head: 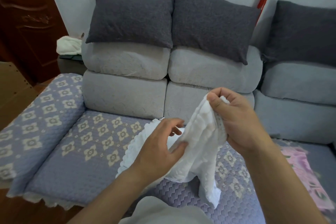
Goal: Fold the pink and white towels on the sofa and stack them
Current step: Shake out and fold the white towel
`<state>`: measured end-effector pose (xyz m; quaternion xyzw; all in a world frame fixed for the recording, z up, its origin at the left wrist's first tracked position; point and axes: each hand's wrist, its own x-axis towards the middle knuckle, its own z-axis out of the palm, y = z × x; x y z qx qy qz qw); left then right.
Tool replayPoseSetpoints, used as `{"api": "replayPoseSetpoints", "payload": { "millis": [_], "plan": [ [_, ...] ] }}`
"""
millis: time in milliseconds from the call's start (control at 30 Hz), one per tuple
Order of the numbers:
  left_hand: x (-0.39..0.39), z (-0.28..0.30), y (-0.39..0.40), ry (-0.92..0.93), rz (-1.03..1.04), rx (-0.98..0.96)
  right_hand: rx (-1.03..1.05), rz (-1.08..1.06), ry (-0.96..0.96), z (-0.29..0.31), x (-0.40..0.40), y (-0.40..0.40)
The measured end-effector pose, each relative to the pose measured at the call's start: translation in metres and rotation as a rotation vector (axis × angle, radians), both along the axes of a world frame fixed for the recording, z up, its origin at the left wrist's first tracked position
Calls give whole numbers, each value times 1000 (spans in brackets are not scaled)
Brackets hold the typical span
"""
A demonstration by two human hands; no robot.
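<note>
The white towel (198, 143) with a scalloped edge hangs crumpled above the sofa seat (76, 160). My right hand (240, 120) grips its top end, with thumb and fingers curled round the bunched cloth. My left hand (160, 147) is lower and to the left, its thumb touching the towel's side and its fingers loosely spread over the cloth. The towel's lower end trails down to the seat. The pink towel (307, 171) lies spread flat on the seat at the right, partly hidden by my right forearm.
Three dark grey pillows (131, 20) lean on the sofa's grey back cushions (125, 78). The padded armrest (36, 118) closes the left side. A white bundle (69, 45) sits on a side table behind it. A dark wooden door (23, 23) stands at far left.
</note>
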<state>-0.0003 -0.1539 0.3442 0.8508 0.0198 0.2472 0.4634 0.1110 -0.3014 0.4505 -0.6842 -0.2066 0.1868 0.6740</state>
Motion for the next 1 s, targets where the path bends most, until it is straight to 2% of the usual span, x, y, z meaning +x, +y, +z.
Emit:
{"api": "replayPoseSetpoints", "payload": {
  "millis": [167,267,367,467,500,667,833,1000],
  "plan": [
    [17,30,-13,-98,5,3,-59,81,-7,2,-8,2],
    [24,40,-16,-136,32,-43,-116,56,-48,3,-7,0],
    [19,45,-12,-69,41,-218,-183,-57,-142,4,0,-6],
    [13,46,-4,64,-83,-423,-234,-100,-195,1,3,-10],
    [12,45,-2,78,-119,-416,-237,-98,-191,-1,3,-10],
    [15,39,1,44,-147,-119,-204,-58,-148,-2,-1,-8],
    [14,27,-2,127,-151,-48,-106,-39,-64,0,2,-6],
    [11,-1,19,71,-89,260,-83,-88,-68,-1,11,-9]
  ]
}}
